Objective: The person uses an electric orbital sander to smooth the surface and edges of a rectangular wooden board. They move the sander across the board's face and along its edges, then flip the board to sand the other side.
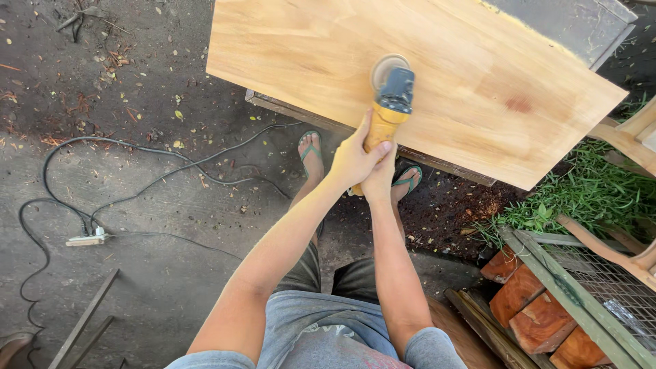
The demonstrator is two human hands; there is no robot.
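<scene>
Board: pale honey-yellow, light grain, one reddish-brown blotch at right. Sander: yellow body, dark grey head, tan disc. Sandals: green straps. Cable: black. Power strip, near left: white. Grass, right: green. Blocks: reddish-brown. Ground: dark grey.

Your left hand and right hand: both wrapped around a yellow angle grinder, disc flat on a pale wooden board. Black cable and power strip on the ground.
</scene>
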